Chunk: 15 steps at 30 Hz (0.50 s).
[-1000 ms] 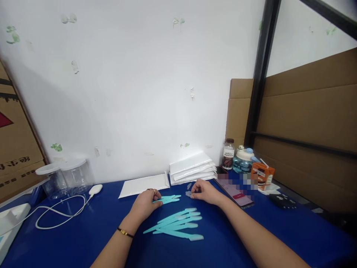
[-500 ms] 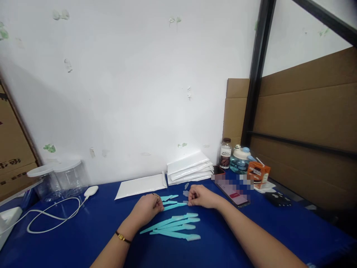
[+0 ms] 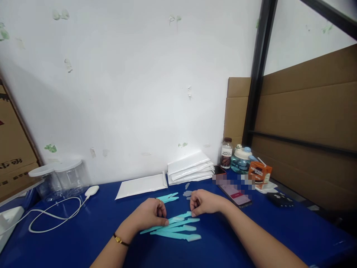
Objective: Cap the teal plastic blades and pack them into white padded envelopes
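Four slim turquoise sticks (image 3: 174,235) fan out on the smooth blue tabletop (image 3: 223,242), with at least two further sticks (image 3: 169,198) behind the left hand (image 3: 150,215). The farthest of the four lies between both hands: the left thumb touches its middle, fingers narrowly parted, and the right hand (image 3: 208,203) touches its blade end, thumb and fingers near each other; I cannot tell whether either pinch is closed. Small, translucent slips (image 3: 187,193) lie beside the right fingers. Behind are one flat white envelope (image 3: 142,187) and a glossy envelope stack (image 3: 191,167)
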Motion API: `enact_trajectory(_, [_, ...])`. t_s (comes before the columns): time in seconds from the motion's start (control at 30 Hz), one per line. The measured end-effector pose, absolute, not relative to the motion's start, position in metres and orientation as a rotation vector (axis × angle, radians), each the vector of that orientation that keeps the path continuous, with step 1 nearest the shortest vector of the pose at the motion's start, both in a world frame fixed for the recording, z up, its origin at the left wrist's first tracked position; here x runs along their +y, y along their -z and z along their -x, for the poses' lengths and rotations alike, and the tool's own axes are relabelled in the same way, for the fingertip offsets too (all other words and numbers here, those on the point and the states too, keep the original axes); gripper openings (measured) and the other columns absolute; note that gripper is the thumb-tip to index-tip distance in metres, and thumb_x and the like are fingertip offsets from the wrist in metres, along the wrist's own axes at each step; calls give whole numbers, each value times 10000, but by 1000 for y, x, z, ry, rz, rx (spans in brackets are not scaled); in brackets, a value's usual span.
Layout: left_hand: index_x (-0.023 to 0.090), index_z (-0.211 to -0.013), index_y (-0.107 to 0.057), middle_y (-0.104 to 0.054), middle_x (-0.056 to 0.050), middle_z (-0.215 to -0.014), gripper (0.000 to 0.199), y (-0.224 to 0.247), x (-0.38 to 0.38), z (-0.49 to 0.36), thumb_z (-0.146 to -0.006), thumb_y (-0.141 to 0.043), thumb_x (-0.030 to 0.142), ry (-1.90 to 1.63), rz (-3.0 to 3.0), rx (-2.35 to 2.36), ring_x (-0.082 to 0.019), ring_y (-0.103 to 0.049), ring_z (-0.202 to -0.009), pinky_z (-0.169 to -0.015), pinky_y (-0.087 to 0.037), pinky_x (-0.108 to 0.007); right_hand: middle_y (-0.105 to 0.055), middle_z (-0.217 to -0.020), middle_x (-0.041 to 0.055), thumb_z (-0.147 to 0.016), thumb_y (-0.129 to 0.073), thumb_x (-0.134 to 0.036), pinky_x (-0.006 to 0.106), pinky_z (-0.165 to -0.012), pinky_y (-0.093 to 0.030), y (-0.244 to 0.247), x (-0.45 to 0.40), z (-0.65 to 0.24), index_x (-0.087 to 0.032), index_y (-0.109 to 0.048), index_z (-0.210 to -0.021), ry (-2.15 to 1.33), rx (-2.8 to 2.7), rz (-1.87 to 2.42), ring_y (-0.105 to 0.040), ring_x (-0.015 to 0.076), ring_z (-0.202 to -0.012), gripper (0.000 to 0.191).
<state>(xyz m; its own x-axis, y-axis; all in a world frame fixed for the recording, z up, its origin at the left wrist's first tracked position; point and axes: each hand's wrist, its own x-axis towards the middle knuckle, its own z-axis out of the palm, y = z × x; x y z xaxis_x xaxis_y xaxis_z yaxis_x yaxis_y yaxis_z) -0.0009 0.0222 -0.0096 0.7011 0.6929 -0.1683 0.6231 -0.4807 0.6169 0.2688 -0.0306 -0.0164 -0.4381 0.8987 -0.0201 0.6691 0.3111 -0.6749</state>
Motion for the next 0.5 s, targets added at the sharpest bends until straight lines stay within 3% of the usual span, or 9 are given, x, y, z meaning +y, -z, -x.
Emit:
enact_trajectory(0.23, [166,-759,-634,-564,2,-686,419,13,22,-7,-744,-475,553,-256,-2360,1050,-112,-460,-606,-529,-330,-196,-551,-773,11,-654,-690,-352,195,-556,-383,18,-27,-261,-183,-669,-700,-675,-2161,1392,-510,115,-644,176])
enact_trajectory(0.5, [200,-753,-623,-585,5,-700,257,10,33,0,-771,-475,409,-330,-2524,1244,-131,-491,-647,-556,-289,-218,-563,-792,13,-686,-668,-252,200,-597,-388,24,-18,-269,-168,-644,-698,-542,-2073,1470,-537,122,-700,88])
